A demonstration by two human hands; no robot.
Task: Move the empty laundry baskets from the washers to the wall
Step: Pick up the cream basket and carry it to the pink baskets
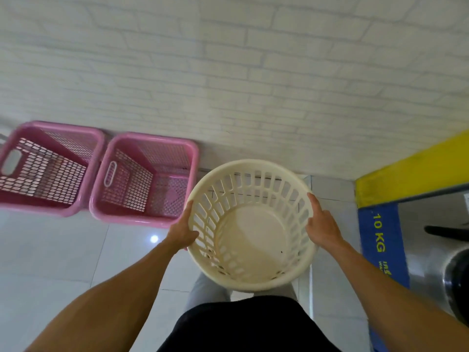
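A round cream laundry basket with slotted walls is held in front of me, above the floor, empty inside. My left hand grips its left rim and my right hand grips its right rim. Two empty square pink baskets stand side by side on the floor against the white brick wall: one pink basket just left of the cream one, the other pink basket at the far left. The cream basket's left edge hangs close to the nearer pink basket's corner.
A washer with a blue panel marked "10 KG" and a yellow top stands at the right, its round door at the frame edge. White glossy floor tiles spread to the left. My legs and dark shirt show below.
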